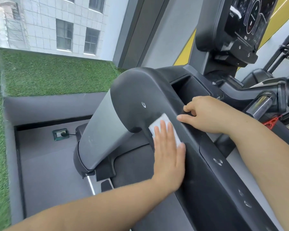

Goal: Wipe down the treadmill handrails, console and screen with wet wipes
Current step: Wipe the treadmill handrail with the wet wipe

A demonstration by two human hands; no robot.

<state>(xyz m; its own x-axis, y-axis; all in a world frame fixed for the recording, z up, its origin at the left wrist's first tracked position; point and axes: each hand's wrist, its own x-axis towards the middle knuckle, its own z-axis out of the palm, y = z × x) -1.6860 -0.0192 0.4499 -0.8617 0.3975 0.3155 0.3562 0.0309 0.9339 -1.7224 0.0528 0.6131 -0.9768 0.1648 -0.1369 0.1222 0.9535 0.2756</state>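
Left hand (pixel 169 155), fingers flat, presses wet wipe (pixel 158 121) onto handrail (pixel 140 90) (right hand (pixel 207 114) curls over its edge)

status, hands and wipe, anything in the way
Left hand flat, pressing wet wipe on handrail side. Right hand rests on handrail top, beside the wipe. Nothing else blocking.

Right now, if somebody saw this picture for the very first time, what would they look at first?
First, the left hand in the middle, pressing a white wipe flat against the black rail. Next, the right hand just beside it, touching the rail's top edge. After that, the dark screen up in the top right and the bright green grass on the left.
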